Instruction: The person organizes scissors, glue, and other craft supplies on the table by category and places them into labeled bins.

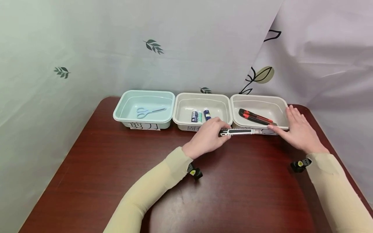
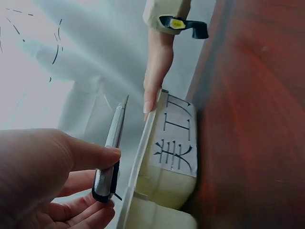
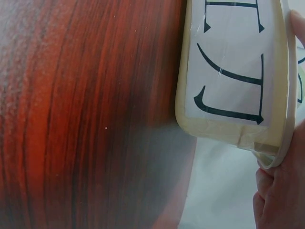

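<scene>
My left hand (image 1: 208, 137) pinches a silver and black utility knife (image 1: 240, 131) between thumb and fingers. The knife lies level in front of the right bin, blade end pointing right. In the left wrist view the same knife (image 2: 110, 148) stands beside the rim of that bin. My right hand (image 1: 304, 132) holds the front right corner of the off-white right bin (image 1: 262, 98), thumb on the front rim and fingers along the right side. Inside the bin rests a red and black utility knife (image 1: 256, 117). A white label (image 2: 175, 136) with black characters covers the bin's front.
A middle off-white bin (image 1: 204, 95) contains several glue sticks (image 1: 194, 116). Left of it, a light blue bin (image 1: 145, 93) holds blue scissors (image 1: 150, 112). The bins stand in a row at the back of the dark red table (image 1: 227, 194), against a patterned cloth (image 1: 186, 48).
</scene>
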The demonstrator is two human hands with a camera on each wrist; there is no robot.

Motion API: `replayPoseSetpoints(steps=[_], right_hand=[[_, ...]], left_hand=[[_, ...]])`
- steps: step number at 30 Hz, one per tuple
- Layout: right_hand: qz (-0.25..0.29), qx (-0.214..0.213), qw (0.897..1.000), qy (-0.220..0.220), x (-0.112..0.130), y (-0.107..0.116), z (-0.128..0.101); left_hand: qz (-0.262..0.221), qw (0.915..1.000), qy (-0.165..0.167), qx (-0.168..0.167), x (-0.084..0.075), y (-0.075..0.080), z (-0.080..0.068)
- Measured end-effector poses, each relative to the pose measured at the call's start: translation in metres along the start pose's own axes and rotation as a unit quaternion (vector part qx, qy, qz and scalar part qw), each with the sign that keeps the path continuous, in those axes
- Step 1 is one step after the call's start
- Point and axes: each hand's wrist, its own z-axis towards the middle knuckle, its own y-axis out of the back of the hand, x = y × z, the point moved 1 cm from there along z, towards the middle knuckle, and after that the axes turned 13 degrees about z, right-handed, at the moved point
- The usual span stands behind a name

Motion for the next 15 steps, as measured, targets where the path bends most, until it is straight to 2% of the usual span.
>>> replayPoseSetpoints(steps=[7, 13, 15], right_hand=[[0.003, -0.001, 1.0, 0.0, -0.001, -0.001, 0.0], [0.002, -0.002, 1.0, -0.001, -0.001, 0.0, 0.0], [0.001, -0.001, 1.0, -0.002, -0.001, 0.002, 0.0]], left_hand=[[0.006, 0.9998, 0.02, 0.002, -0.006, 0.004, 0.042], [0.024, 0.999, 0.037, 0.01, -0.009, 0.002, 0.079], [0.017, 0.9984, 0.053, 0.007, -0.012, 0.0, 0.091]])
